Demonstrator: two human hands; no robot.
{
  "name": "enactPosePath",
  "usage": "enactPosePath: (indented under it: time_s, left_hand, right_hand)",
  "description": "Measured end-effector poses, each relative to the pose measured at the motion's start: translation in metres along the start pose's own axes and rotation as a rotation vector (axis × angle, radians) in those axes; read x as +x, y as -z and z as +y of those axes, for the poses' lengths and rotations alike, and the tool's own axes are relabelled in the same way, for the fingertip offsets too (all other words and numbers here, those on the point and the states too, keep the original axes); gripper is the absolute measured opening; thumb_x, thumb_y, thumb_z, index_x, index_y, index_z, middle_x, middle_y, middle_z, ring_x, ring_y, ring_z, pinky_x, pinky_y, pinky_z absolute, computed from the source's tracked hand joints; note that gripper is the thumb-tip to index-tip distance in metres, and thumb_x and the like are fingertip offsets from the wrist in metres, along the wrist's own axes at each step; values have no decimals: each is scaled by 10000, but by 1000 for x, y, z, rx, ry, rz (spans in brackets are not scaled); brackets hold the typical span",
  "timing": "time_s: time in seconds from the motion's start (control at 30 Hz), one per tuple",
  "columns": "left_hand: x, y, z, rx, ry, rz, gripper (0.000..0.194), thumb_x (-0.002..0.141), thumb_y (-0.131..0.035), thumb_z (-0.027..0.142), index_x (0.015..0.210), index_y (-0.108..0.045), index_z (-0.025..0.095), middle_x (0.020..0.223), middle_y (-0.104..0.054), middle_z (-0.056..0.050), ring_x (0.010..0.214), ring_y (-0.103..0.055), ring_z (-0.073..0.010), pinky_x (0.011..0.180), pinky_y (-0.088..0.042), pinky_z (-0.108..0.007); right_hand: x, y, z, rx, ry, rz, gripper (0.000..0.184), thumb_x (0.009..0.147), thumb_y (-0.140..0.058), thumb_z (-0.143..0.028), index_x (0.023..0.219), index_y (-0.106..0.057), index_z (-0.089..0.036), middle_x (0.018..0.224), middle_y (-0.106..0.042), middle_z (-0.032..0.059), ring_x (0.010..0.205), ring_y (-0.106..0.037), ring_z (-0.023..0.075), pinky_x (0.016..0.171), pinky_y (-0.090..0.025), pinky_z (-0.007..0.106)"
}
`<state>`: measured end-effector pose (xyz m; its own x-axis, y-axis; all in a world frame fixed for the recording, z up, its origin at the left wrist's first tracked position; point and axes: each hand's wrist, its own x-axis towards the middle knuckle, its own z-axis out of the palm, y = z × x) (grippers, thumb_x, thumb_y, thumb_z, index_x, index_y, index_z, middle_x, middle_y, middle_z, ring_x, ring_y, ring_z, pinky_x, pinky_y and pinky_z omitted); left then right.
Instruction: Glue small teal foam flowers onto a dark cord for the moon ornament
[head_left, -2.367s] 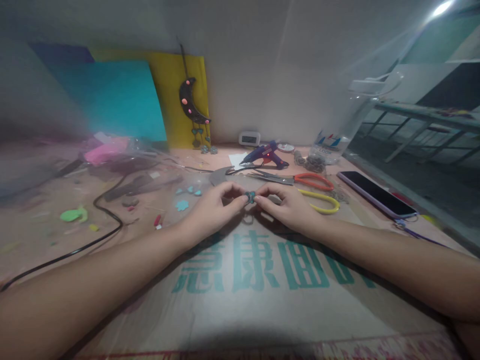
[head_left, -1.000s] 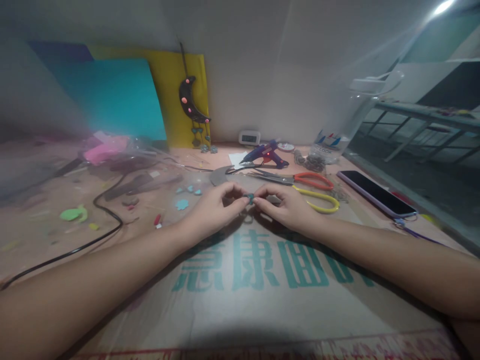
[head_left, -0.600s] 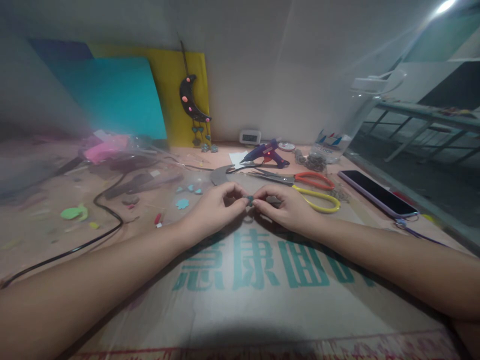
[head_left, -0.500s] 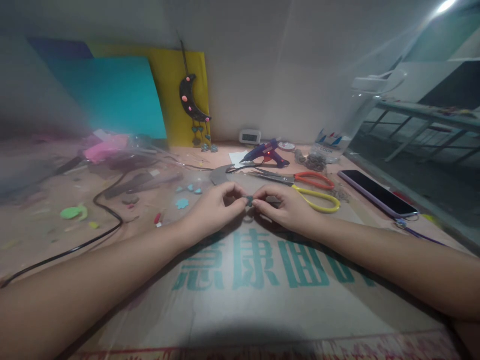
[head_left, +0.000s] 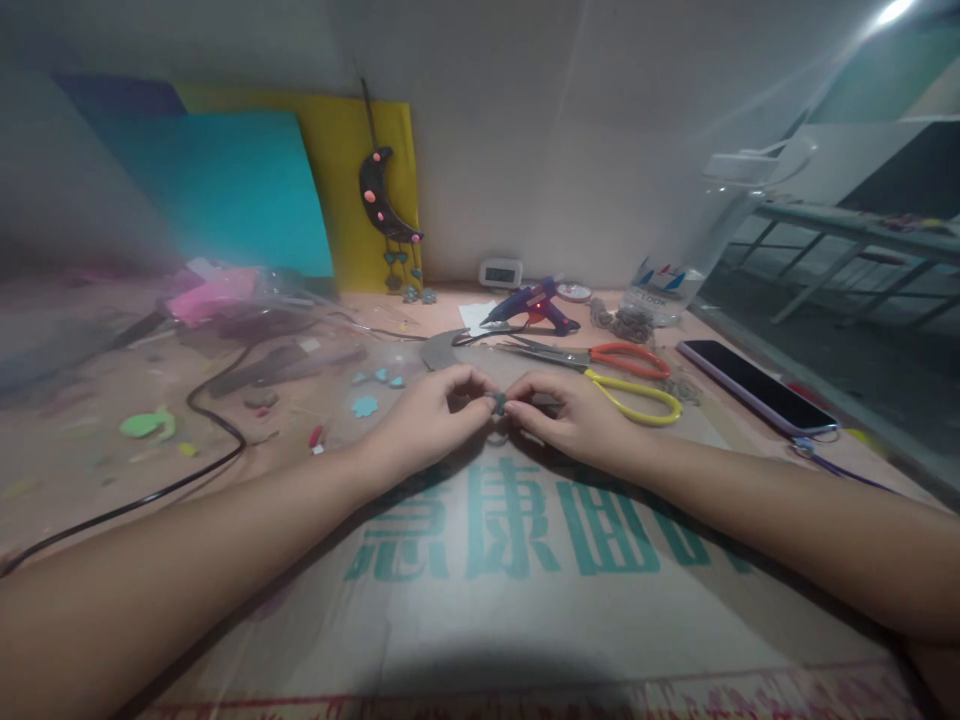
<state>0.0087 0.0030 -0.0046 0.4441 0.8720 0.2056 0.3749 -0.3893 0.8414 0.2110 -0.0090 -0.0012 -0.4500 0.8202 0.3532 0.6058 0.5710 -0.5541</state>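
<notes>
Grey wall (head_left: 517, 160) backs the table (head_left: 442, 315) beneath both hands (head_left: 446, 415) (head_left: 570, 412).

Your bare forearms (head_left: 247, 535) slant inward, your bare left hand (head_left: 446, 410) and bare right hand (head_left: 574, 415) close together, fingertips (head_left: 483, 406) pinched.

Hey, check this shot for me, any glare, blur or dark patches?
Head view: a bright light at top right, with pale streaks; head view: pink material at left smeared, glue gun clearer; head view: dark shadow at bottom middle; head view: small dark piece between left hand and right hand, lacking fine detail.
</notes>
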Motion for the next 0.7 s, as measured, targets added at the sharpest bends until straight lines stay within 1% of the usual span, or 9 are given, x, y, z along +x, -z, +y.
enactPosePath:
  time_s: [0.17,0.33,0.43,0.7]
  left_hand:
    - [0,-1,2,-44,1,-21,187,818,-555,244,972,-636,173,937,-713,-33,908,-659,-200,800,-510,-306]
    - [1,-1,-6,-2,-49,29,230,869,-568,318,1039,-631,176,1003,-699,-43,952,-649,-193,864,-502,-316]
    - [1,-2,-8,17,-70,51,245,887,-570,343,1060,-628,178,1009,-689,-44,945,-642,-187,857,-498,-309]
    - [0,-1,-10,3,-100,28,262,897,-579,321,1121,-609,189,1015,-677,-38,937,-632,-178,835,-498,-304]
  right_hand:
    - [0,0,-1,-2,3,15,129,882,-589,-262,837,-689,-193,784,-712,11,715,-637,140,661,-465,242]
    - [1,0,-4,9,-28,53,125,874,-580,-245,822,-677,-186,763,-714,8,685,-634,135,635,-457,234]
    - [2,0,-6,20,-43,63,132,870,-577,-252,808,-669,-183,749,-713,7,674,-632,135,628,-455,231]
    - [2,1,-5,47,-52,69,147,878,-568,-274,804,-659,-185,773,-714,8,704,-637,138,659,-464,240]
